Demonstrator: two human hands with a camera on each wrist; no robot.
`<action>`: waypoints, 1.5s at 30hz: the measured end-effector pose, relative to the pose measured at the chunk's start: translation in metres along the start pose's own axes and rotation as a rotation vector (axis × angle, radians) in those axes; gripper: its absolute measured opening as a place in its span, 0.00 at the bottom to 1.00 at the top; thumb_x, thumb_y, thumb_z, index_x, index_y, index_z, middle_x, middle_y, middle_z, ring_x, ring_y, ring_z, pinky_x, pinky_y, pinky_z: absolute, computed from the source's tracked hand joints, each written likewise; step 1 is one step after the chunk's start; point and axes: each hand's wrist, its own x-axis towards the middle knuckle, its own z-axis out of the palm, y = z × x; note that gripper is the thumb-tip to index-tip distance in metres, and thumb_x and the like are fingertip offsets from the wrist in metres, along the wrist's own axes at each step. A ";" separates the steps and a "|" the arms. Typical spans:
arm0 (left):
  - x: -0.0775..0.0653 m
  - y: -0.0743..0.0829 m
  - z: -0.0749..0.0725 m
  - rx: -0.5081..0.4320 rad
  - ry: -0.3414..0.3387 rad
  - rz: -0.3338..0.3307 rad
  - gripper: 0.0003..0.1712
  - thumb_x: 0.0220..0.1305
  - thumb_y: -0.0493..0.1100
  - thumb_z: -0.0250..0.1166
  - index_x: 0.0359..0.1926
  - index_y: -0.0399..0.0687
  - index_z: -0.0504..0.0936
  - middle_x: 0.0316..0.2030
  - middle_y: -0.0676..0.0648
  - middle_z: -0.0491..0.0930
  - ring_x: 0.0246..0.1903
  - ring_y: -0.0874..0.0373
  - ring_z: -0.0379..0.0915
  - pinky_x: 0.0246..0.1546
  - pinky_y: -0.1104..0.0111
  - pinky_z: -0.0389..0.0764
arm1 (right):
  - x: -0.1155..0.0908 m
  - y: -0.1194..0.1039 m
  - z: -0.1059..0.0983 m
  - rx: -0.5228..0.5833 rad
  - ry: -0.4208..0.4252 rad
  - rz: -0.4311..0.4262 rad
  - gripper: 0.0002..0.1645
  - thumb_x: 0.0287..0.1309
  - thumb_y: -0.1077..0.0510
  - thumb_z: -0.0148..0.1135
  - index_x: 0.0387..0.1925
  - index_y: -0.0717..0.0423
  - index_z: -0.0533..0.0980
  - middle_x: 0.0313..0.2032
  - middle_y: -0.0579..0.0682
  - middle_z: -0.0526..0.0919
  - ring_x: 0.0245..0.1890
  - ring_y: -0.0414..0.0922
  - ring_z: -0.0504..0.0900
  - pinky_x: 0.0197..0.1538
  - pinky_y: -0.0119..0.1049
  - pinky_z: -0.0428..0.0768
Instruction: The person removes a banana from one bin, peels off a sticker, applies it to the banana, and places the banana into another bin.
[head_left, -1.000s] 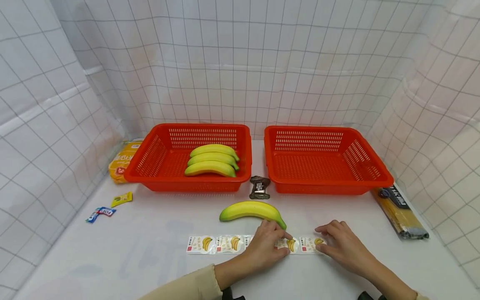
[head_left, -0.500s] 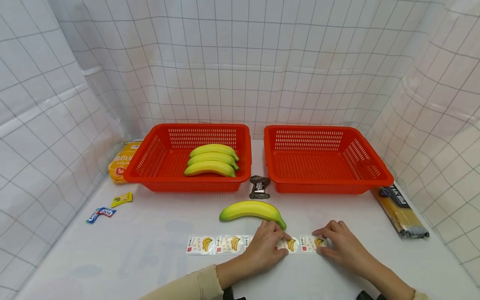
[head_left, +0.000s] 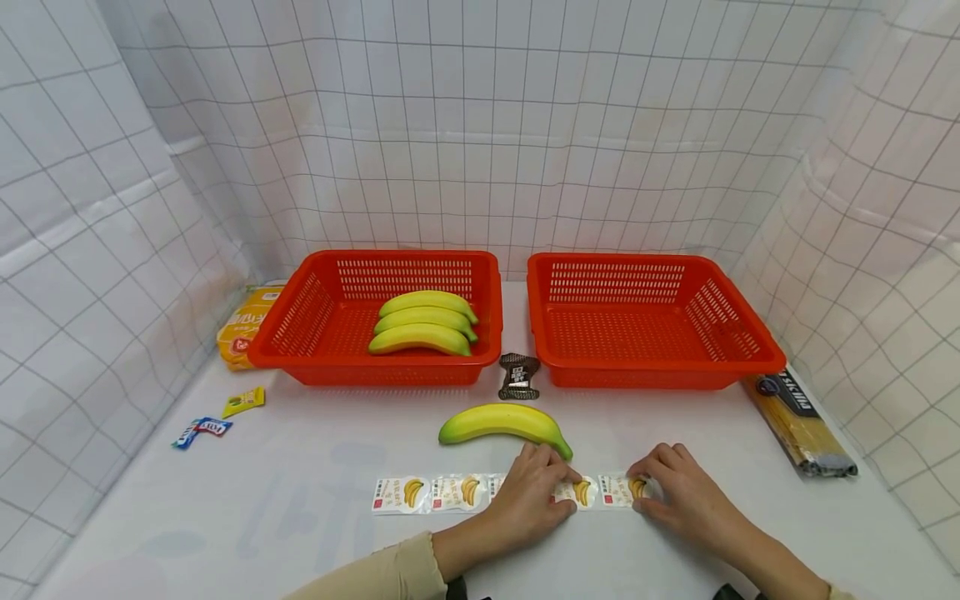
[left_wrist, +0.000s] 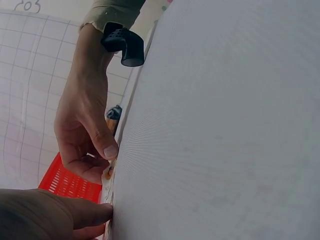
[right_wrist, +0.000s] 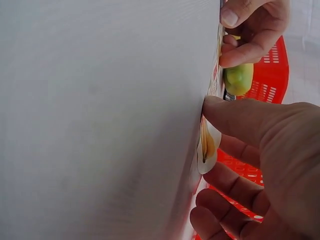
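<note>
A strip of stickers (head_left: 402,495) printed with bananas lies across the table in front of me. My left hand (head_left: 528,498) rests over its middle, hiding part of it, thumb and index finger holding its two long edges. At the right end, my right hand (head_left: 686,493) pinches the last banana sticker (head_left: 617,492) between thumb and index finger. In the right wrist view that sticker (right_wrist: 210,142) tilts up off the table between the fingers. A single yellow-green banana (head_left: 501,420) lies just beyond the left hand, its tip near the knuckles.
Behind stand two red baskets; the left basket (head_left: 300,375) holds 3 bananas (head_left: 422,337), the right basket (head_left: 652,377) none. A dark wrapped snack (head_left: 519,377) lies between them. Small candy packets (head_left: 243,402) and an orange bag (head_left: 243,329) are left, a pasta pack (head_left: 802,425) right.
The right thumb and index finger have closed in on the end sticker, the index fingertip coming down to its edge. The left hand has stayed on the strip.
</note>
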 end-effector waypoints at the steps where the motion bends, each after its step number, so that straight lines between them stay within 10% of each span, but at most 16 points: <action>1: 0.000 0.000 0.000 0.005 0.004 0.002 0.15 0.50 0.43 0.69 0.42 0.54 0.84 0.39 0.57 0.73 0.41 0.65 0.61 0.45 0.73 0.65 | 0.000 -0.001 0.000 -0.005 0.003 -0.008 0.20 0.35 0.54 0.78 0.33 0.40 0.78 0.32 0.33 0.71 0.38 0.33 0.65 0.41 0.30 0.73; 20: 0.001 0.000 0.000 0.008 -0.009 0.000 0.15 0.50 0.43 0.69 0.42 0.53 0.84 0.39 0.56 0.73 0.41 0.64 0.61 0.44 0.73 0.64 | 0.000 0.002 -0.001 0.241 -0.103 0.203 0.13 0.47 0.63 0.69 0.35 0.46 0.80 0.27 0.36 0.73 0.31 0.33 0.65 0.34 0.25 0.70; 39: 0.001 0.001 0.000 0.004 -0.026 -0.010 0.15 0.50 0.42 0.69 0.43 0.53 0.84 0.39 0.56 0.73 0.41 0.64 0.61 0.43 0.74 0.64 | -0.017 0.022 0.006 0.434 0.107 -0.004 0.14 0.48 0.64 0.68 0.28 0.40 0.76 0.28 0.37 0.77 0.31 0.30 0.67 0.33 0.25 0.69; 45: -0.001 0.001 -0.002 0.019 -0.017 0.000 0.15 0.51 0.43 0.68 0.42 0.53 0.84 0.39 0.57 0.73 0.41 0.65 0.61 0.42 0.74 0.64 | -0.018 0.018 -0.006 0.559 -0.022 0.217 0.03 0.57 0.57 0.63 0.33 0.49 0.76 0.32 0.46 0.76 0.32 0.32 0.70 0.35 0.26 0.73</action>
